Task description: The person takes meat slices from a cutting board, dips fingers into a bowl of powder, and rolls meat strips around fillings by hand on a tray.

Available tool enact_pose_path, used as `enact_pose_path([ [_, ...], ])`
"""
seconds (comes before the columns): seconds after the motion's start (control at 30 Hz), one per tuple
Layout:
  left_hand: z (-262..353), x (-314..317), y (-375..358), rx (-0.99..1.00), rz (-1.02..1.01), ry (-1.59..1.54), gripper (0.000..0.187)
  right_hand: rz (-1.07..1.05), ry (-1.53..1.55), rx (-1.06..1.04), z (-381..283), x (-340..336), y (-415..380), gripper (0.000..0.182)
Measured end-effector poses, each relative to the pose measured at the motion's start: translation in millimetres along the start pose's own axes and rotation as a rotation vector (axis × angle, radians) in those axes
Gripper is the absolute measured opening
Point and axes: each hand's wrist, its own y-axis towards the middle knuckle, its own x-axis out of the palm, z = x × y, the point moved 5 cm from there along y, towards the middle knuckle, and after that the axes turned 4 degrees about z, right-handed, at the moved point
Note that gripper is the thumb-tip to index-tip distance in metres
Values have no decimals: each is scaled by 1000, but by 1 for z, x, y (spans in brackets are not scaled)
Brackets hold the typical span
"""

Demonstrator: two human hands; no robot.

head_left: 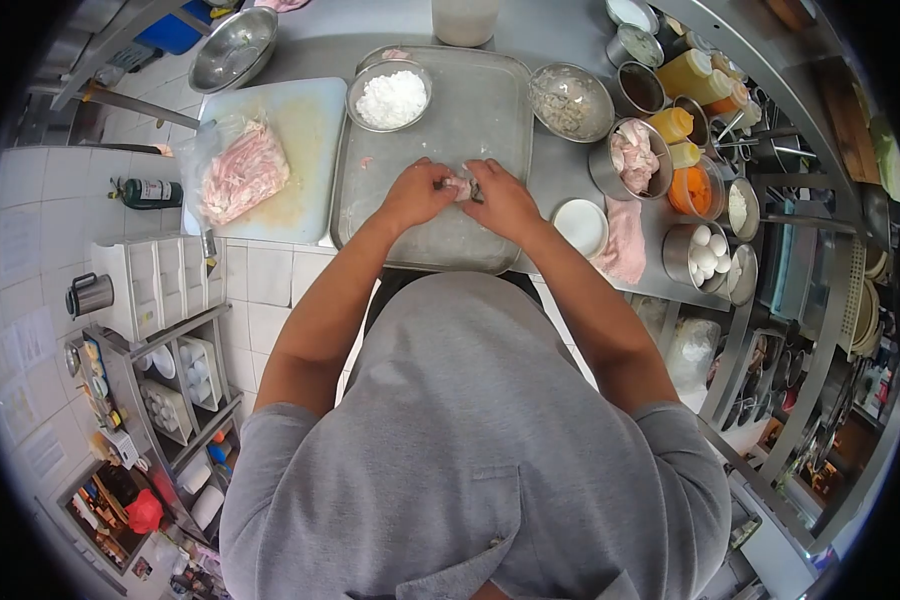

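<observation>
Over the metal tray (410,240), my left hand (418,192) and my right hand (502,200) meet at a small pale piece of meat (458,188). The fingers of both hands pinch it from either side. Behind my left hand, a metal bowl of white powder (390,98) sits on the tray. Right of the tray stand a bowl with a pale, lumpy mixture (570,104) and a metal pot of raw meat (636,158). A small white dish (580,228) lies just right of my right hand.
On the left, a bag of sliced raw meat (245,175) lies on a white cutting board (315,130), with an empty metal bowl (234,52) behind it. A pink cloth (622,242), a pot of eggs (698,255) and sauce bottles (672,124) stand at the right.
</observation>
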Motion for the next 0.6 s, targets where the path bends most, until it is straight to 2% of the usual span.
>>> enact_pose_path([
  [0.03, 2, 0, 2, 1, -1, 0, 36, 1, -1, 1, 0, 1, 0, 44],
  [0.1, -2, 0, 5, -116, -2, -72, 35, -26, -19, 4, -2, 4, 1, 41],
  [0.23, 2, -2, -5, -70, 96, -138, 38, -12, 27, 56, 1, 3, 5, 40],
  [0.3, 7, -1, -9, 26, 105, -133, 41, -76, 55, 149, 11, 8, 10, 40],
  [0.43, 0, 1, 1, -10, 104, -36, 41, -173, 43, 176, 19, 17, 21, 41],
  [0.53, -8, 1, 11, -72, 126, -54, 40, -114, 104, 159, 8, 13, 23, 42],
  [0.6, -17, 3, 17, -225, 65, -176, 39, -114, 82, 191, 3, 12, 25, 40],
])
